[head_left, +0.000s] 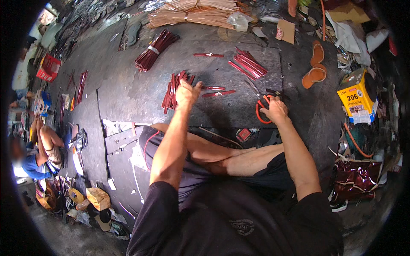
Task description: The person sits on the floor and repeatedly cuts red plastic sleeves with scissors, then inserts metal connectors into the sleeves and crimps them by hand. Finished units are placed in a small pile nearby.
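Observation:
My left hand is over a loose pile of shiny dark red strips, thumb and fingers apart. Its fingertips touch or nearly touch the strips at the pile's right side; what lies under the palm is hidden. Just right of it are two short red strips, one of them a strip with a small pale fastening. My right hand closes round the orange handles of a pair of scissors, whose blades point up and to the left. A small dark object lies by its fingertips.
Farther off lie a banded red bundle, a single strip and a fanned red stack. Pale stick bundles are at the back. Sandals and a yellow tub stand right. Another person sits left.

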`<move>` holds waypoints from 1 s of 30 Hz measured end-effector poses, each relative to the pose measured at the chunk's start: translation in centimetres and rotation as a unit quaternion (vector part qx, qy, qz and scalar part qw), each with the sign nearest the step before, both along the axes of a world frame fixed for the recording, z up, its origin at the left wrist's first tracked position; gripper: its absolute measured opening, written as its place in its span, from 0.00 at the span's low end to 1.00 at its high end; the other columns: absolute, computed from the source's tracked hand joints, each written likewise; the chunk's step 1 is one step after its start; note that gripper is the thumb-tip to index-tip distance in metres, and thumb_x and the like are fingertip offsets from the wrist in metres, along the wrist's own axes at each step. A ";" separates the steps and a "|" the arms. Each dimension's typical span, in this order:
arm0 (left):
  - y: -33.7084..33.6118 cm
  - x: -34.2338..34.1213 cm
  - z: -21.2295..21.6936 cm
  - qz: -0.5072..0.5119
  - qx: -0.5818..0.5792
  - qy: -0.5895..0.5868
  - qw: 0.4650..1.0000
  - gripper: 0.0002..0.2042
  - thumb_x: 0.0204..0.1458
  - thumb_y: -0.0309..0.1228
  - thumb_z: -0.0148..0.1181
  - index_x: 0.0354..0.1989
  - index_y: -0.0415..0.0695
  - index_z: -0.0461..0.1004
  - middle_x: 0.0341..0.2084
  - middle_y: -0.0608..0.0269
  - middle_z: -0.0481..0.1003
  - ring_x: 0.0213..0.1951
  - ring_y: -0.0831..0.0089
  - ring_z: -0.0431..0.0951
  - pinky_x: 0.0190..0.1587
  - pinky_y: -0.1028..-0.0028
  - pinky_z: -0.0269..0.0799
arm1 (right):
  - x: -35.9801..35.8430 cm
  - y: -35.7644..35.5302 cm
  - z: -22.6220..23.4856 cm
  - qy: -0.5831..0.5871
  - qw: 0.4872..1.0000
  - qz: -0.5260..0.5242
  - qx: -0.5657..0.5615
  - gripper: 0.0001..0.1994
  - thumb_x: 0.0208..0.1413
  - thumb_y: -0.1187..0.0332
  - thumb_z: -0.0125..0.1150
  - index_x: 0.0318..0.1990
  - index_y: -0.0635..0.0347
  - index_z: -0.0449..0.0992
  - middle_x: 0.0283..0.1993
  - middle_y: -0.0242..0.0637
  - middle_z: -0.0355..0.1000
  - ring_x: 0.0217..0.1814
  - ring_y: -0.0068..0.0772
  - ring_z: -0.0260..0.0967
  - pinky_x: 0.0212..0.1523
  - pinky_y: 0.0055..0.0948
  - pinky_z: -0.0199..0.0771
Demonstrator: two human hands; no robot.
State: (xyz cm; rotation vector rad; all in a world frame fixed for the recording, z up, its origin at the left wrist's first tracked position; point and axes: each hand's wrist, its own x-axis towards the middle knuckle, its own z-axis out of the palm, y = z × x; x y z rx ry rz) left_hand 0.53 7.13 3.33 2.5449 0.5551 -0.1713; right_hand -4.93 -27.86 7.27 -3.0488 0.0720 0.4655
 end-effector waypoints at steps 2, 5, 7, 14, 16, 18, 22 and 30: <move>3.1 -1.8 6.8 -0.028 -0.093 -0.010 0.995 0.31 0.48 0.59 0.63 0.48 0.43 0.74 0.40 0.47 0.79 0.46 0.52 0.80 0.48 0.59 0.74 | -0.4 0.5 2.0 0.022 1.000 0.003 -0.003 0.36 0.49 0.48 0.68 0.58 0.66 0.67 0.54 0.54 0.70 0.57 0.51 0.70 0.56 0.44 0.71; 10.7 -8.4 13.5 0.034 -0.143 -0.180 0.973 0.18 0.57 0.43 0.60 0.48 0.43 0.77 0.34 0.56 0.80 0.36 0.72 0.79 0.41 0.72 0.72 | -0.5 0.7 2.6 -0.049 0.997 0.023 0.049 0.30 0.48 0.45 0.67 0.50 0.60 0.74 0.51 0.49 0.73 0.54 0.52 0.72 0.53 0.44 0.72; 17.4 -13.7 12.9 0.108 -0.176 -0.272 0.940 0.15 0.58 0.39 0.59 0.44 0.39 0.77 0.29 0.59 0.78 0.31 0.76 0.75 0.37 0.74 0.70 | -0.5 2.1 4.2 -0.064 0.992 0.032 0.102 0.28 0.48 0.45 0.67 0.46 0.60 0.76 0.49 0.49 0.74 0.52 0.52 0.72 0.50 0.45 0.72; 25.3 -34.1 2.1 0.185 0.053 -0.030 0.981 0.11 0.52 0.37 0.61 0.36 0.41 0.80 0.27 0.52 0.80 0.31 0.64 0.82 0.37 0.66 0.75 | -1.1 4.0 5.2 -0.064 0.981 0.063 0.171 0.27 0.51 0.49 0.67 0.48 0.65 0.75 0.47 0.52 0.72 0.50 0.54 0.71 0.51 0.44 0.70; 23.7 -36.0 0.2 0.198 0.056 0.015 0.978 0.11 0.51 0.37 0.62 0.34 0.43 0.80 0.25 0.52 0.79 0.31 0.58 0.81 0.38 0.64 0.74 | -0.9 3.7 4.6 -0.058 0.982 0.060 0.170 0.27 0.50 0.50 0.67 0.48 0.65 0.75 0.47 0.52 0.72 0.50 0.53 0.71 0.51 0.44 0.69; 21.7 -34.3 0.4 0.172 0.091 -0.059 0.979 0.08 0.52 0.32 0.62 0.34 0.40 0.80 0.26 0.52 0.76 0.31 0.57 0.78 0.37 0.64 0.73 | -0.8 2.9 3.9 -0.055 0.984 0.059 0.160 0.27 0.50 0.50 0.68 0.47 0.65 0.75 0.47 0.51 0.71 0.50 0.53 0.70 0.51 0.43 0.69; 20.2 -28.9 0.7 0.079 0.078 -0.144 0.983 0.05 0.53 0.26 0.58 0.35 0.41 0.79 0.31 0.53 0.77 0.36 0.54 0.77 0.41 0.63 0.72 | -1.0 2.0 3.0 -0.062 0.981 0.066 0.173 0.27 0.49 0.50 0.69 0.47 0.64 0.75 0.48 0.50 0.71 0.51 0.52 0.70 0.52 0.42 0.69; 21.7 -27.6 -2.4 0.053 0.101 -0.048 0.992 0.04 0.49 0.25 0.61 0.33 0.42 0.76 0.28 0.50 0.76 0.31 0.52 0.79 0.36 0.60 0.73 | -0.9 3.0 4.0 -0.046 0.977 0.054 0.201 0.29 0.49 0.49 0.69 0.48 0.64 0.74 0.48 0.47 0.70 0.49 0.47 0.71 0.51 0.40 0.70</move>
